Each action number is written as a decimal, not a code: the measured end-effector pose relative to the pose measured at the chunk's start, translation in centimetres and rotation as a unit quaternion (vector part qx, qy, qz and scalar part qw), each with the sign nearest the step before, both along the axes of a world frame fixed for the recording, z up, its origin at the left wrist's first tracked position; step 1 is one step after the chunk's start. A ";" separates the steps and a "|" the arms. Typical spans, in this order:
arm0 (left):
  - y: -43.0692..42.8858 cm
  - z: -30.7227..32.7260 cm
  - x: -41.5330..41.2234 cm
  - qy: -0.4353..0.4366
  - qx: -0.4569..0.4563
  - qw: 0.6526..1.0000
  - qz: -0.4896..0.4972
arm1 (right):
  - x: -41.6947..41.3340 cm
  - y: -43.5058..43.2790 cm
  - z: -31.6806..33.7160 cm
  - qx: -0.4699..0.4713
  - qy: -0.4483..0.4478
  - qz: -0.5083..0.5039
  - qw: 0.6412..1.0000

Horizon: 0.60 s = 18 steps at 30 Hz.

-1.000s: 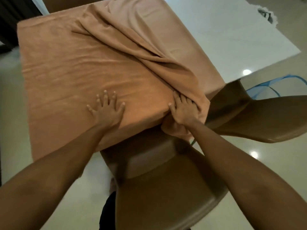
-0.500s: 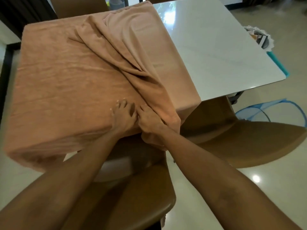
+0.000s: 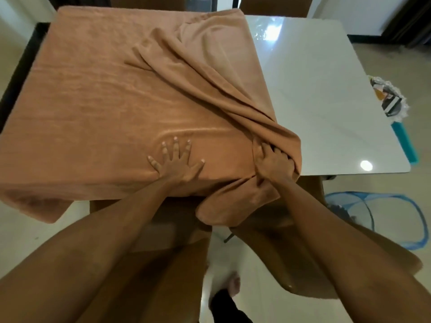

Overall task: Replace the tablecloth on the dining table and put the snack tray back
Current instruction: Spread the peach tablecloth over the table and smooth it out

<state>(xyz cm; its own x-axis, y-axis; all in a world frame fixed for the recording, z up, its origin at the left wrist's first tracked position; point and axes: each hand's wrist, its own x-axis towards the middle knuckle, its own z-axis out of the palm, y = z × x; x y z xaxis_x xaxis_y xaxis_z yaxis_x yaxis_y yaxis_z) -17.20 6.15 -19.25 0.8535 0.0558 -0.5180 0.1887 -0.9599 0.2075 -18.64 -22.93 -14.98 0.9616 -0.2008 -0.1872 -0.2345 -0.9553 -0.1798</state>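
The tan tablecloth (image 3: 98,101) covers only the left part of the white dining table (image 3: 326,101); the right part is bare and glossy. On the covered side the cloth lies fairly flat and hangs over the near and left edges. The rest of it is bunched into a thick fold that runs from the far middle of the table down to the near edge.

The left hand (image 3: 175,162) lies flat on the cloth near the near edge, fingers spread wide, pressing it down. The right hand (image 3: 272,163) is just to its right, fingers curled tight around the gathered end of the fold, with a loose flap hanging below it over a brown chair (image 3: 163,264).

The job looks about halfway through the spreading step: the bunched cloth has yet to be pulled rightward over the bare half and smoothed. What seems to be the snack tray (image 3: 388,99) sits at the far right edge of the table, partly on bare top; it is not yet put back in place.
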 end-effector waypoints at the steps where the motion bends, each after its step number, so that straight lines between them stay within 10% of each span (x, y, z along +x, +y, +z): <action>1: 0.3 0.1 0.1 0.009 0.003 1.000 0.001 | 0.3 -0.1 0.1 -0.005 -0.005 -0.011 1.000; 8: -0.7 1.5 0.3 0.045 0.039 0.998 0.009 | -1.5 -2.0 0.1 0.032 0.023 0.194 0.980; 18: -2.9 5.0 2.1 0.109 0.073 0.991 0.032 | 1.2 -9.2 1.4 0.045 -0.025 0.091 0.994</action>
<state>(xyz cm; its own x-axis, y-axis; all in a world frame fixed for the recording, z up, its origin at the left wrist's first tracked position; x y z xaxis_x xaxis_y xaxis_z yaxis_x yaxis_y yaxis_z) -15.12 3.28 -14.26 0.7139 0.1945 -0.6727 0.2758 -0.9611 0.0147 -17.46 -32.15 -13.57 0.9891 -0.0066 -0.1472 -0.0473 -0.9605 -0.2744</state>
